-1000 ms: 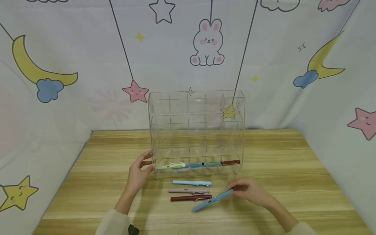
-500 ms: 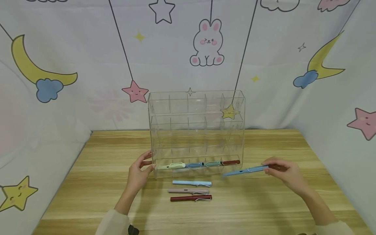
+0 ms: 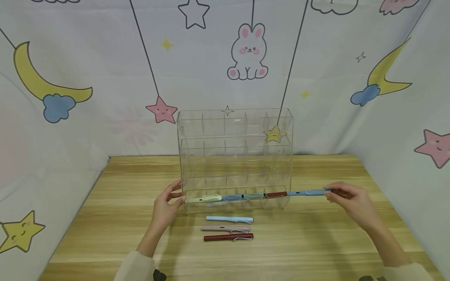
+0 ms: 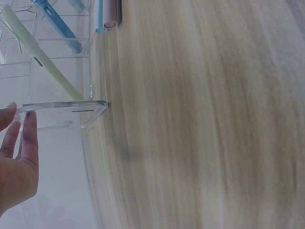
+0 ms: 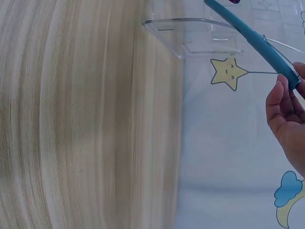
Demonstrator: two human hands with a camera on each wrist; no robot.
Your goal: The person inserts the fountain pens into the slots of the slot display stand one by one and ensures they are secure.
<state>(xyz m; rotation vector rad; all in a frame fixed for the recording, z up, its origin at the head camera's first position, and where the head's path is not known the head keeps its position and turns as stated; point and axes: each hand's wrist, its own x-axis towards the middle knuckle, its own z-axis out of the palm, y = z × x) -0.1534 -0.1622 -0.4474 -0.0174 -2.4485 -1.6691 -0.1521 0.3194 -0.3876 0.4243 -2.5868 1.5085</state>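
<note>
1 blue pen (image 3: 308, 192) held sideways at the clear rack's (image 3: 235, 147) right end: right hand (image 3: 353, 201) pinches its cap end, probably keeping the tip free; left hand (image 3: 168, 205) grips the rack's side, likely steadying it. 3 pens (image 3: 225, 228) lie in front.

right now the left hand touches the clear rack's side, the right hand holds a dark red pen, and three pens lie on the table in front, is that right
Not quite: the pen in the right hand is blue, not dark red, as the head view shows. The left hand touches the side of the clear rack, and three pens lie on the table in front.
</note>
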